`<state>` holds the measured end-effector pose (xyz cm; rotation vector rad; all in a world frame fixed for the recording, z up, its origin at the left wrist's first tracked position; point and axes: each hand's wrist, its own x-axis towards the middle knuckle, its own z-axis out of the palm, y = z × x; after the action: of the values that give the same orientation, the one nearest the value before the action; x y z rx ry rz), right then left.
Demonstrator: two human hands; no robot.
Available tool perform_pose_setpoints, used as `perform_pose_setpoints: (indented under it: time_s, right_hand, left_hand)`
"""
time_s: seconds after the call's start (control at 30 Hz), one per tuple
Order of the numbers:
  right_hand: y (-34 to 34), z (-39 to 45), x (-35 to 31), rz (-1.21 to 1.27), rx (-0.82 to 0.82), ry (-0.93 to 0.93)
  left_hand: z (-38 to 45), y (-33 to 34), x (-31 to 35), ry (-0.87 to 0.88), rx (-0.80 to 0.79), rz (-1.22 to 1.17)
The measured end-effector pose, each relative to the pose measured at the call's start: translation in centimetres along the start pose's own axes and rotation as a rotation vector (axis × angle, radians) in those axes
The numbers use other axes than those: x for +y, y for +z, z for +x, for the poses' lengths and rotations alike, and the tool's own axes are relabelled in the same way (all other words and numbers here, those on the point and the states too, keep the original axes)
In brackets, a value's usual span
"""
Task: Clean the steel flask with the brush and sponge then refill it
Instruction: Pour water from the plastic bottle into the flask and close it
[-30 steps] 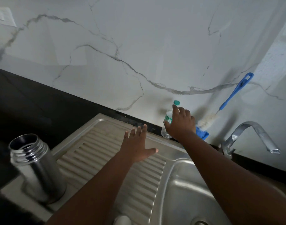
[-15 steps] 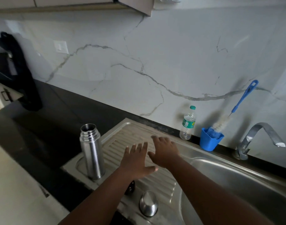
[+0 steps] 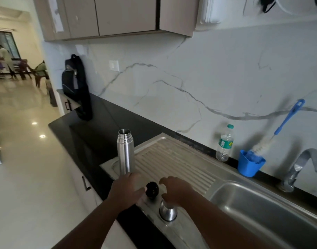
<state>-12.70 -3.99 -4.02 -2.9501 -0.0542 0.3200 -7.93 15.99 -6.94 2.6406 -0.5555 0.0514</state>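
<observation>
My left hand (image 3: 126, 190) hovers flat and relaxed beside the black stopper (image 3: 152, 189), holding nothing. My right hand (image 3: 175, 190), fingers loosely curled, hangs empty above the steel cap (image 3: 168, 212). The open steel flask (image 3: 125, 151) stands upright on the drainboard (image 3: 173, 164).

Pretty clearly a home kitchen: steel sink (image 3: 258, 203) with ribbed drainboard (image 3: 172, 162) set in a black countertop (image 3: 100, 126), marble-look backsplash (image 3: 190, 83), beige wall cabinets (image 3: 118, 15) overhead, and a tiled hallway (image 3: 19, 108) with chairs (image 3: 28, 71) beyond.
</observation>
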Motion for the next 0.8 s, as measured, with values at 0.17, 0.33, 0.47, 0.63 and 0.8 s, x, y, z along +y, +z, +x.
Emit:
perform_pose_setpoints:
  time_s: [0.17,0.33,0.47,0.63,0.8]
  right_hand:
    - [-0.6,-1.6,0.4,-0.010,0.008,-0.032]
    - [-0.5,-1.2,-0.8,-0.063,0.039,-0.042]
    - [-0.4,0.3,-2.5,-0.059,0.032,-0.055]
    - [0.4,2.7,-4.3,-0.054,-0.003,0.004]
    - [1.2,4.8,-5.3,-0.040,-0.066,0.135]
  left_hand:
    - [-1.1,-1.3,-0.3,-0.211,0.037,-0.080]
    - [-0.4,-1.8,-1.5,-0.325,0.079,-0.238]
    - [1.2,-1.7,-2.5,-0.337,0.058,-0.355]
    - [4.2,-1.8,-4.6,-0.282,0.016,-0.522]
    - [8.2,-2.1,-6.8,-0.213,0.040,-0.689]
